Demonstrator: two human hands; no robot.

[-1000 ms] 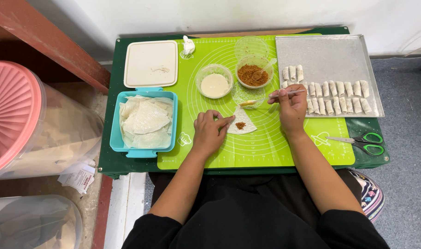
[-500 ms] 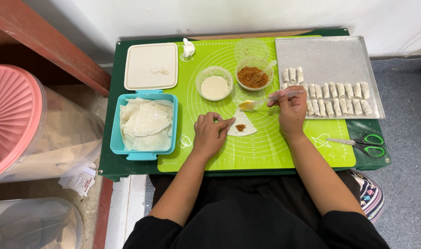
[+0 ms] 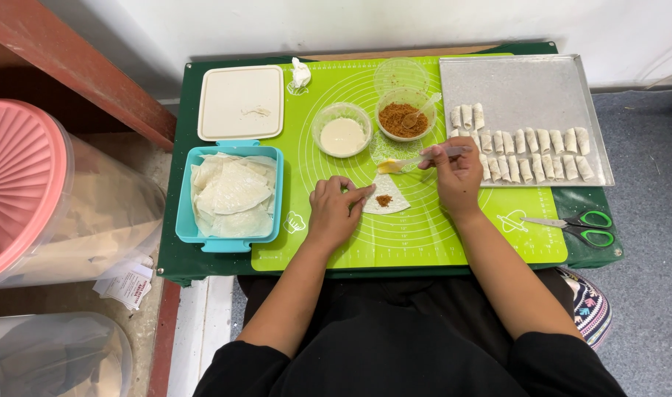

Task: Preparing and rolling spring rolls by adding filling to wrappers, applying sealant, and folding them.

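Observation:
A small triangular wrapper [image 3: 392,197] lies on the green mat [image 3: 424,228] with a dab of brown filling [image 3: 384,200] on it. My left hand [image 3: 336,209] rests on the mat, its fingertips pressing the wrapper's left edge. My right hand [image 3: 457,170] holds a clear plastic spoon [image 3: 413,162] flat above the wrapper, its yellowish bowl pointing left. Behind stand a bowl of brown filling [image 3: 403,117] with another spoon in it and a bowl of pale paste [image 3: 342,135].
A blue tub of stacked wrappers [image 3: 231,192] sits at the left, its cream lid [image 3: 242,101] behind it. A metal tray [image 3: 527,88] with several rolled pieces stands at the right. Green-handled scissors [image 3: 578,226] lie near the front right. A pink-lidded container [image 3: 19,176] stands beside the table.
My right hand has drawn the spoon slightly to the right and back. My left hand has stayed on the wrapper.

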